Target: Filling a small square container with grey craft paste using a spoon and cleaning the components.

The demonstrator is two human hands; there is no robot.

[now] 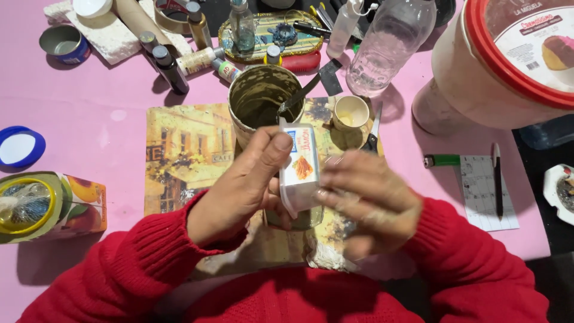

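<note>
— Left hand first: what has it got?

— It grips a small white plastic tub with a printed blue and orange label, thumb pressed on the upper left edge, the other fingers wrapped round the underside. The tub is tipped on its side, label facing up.

— And the right hand?

— Its fingertips touch the tub's right edge, so the tub sits between both hands. The right hand is blurred and dusted with pale paste; whether it clamps the tub or merely rests against it, I cannot tell.

— What lies under them?

— A glass jar of greenish paste, mostly hidden below the tub. Beneath that is a rectangular placemat with a yellow street-scene print on a pink tablecloth.

— Anything close by?

— Just beyond the tub stands a round mud-smeared container of olive-brown paste with a metal knife leaning in it. Beside it, to the right, sit a small cream cup and a clear plastic bottle. A large beige bucket with a red-rimmed lid fills the far right corner.
</note>
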